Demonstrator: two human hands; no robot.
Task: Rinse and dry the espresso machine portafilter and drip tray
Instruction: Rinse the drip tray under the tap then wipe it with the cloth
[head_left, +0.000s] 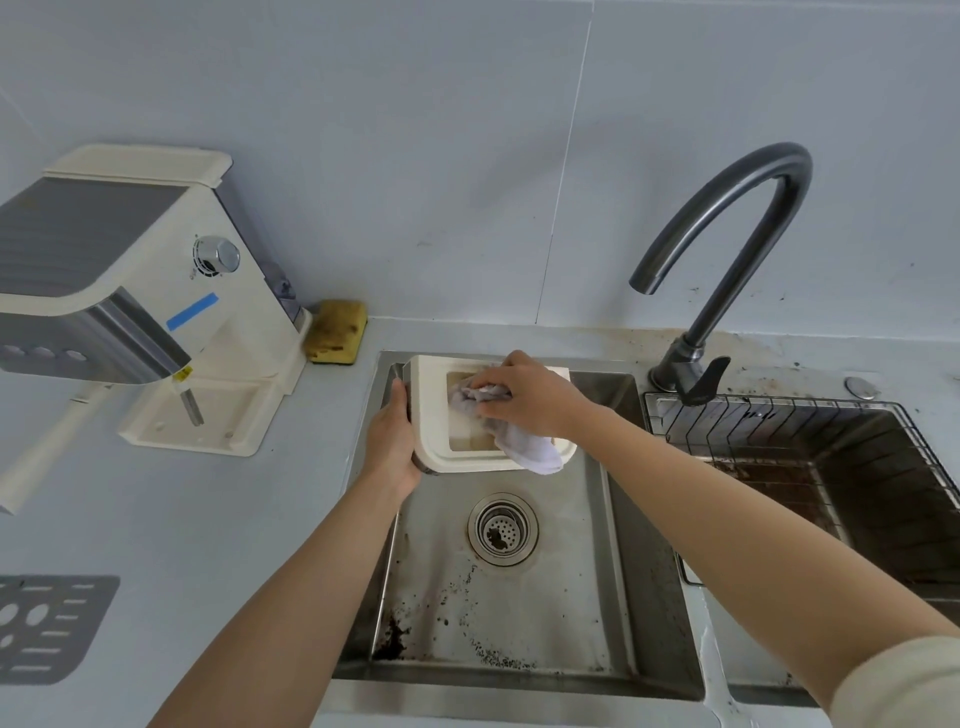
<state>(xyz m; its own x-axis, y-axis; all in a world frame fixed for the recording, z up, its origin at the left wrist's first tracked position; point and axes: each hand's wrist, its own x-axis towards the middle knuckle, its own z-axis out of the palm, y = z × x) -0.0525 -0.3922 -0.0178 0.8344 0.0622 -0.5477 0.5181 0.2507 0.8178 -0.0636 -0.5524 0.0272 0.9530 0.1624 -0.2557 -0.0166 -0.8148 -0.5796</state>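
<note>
Item: drip tray (432, 415), cream, rounded corners, shallow recess facing up. Location: held above the far end of the sink (566, 613), over its left basin, clear of the basin floor.

Left hand (392, 441): at the sink's left wall, fingers wrapped round the tray's left edge in a firm grip.

Right hand (527, 400): over the far end of the sink, fingers curled onto a bunched white cloth (535, 452) and pressing it into the tray's recess. The cloth's loose end hangs over the tray's near right corner.

Drain strainer (503, 529): in the sink floor, nearer than the tray.

Dark specks (395, 639): scattered along the sink floor, thickest at its near left corner.

Faucet (727, 234): dark gooseneck, behind the sink's right side, spout curving left.

Wire rack (779, 431): in the basin right of the sink, dark residue beneath it.

Espresso machine (130, 291): cream and steel, on the tabletop (260, 519) left of the sink, a cream handle (47, 452) jutting from under its head.

Sponge (337, 332): yellow, stained, at the wall just beyond the sink's far left corner.

Perforated metal grate (47, 629): flat on the tabletop, well left of the sink's near end.
</note>
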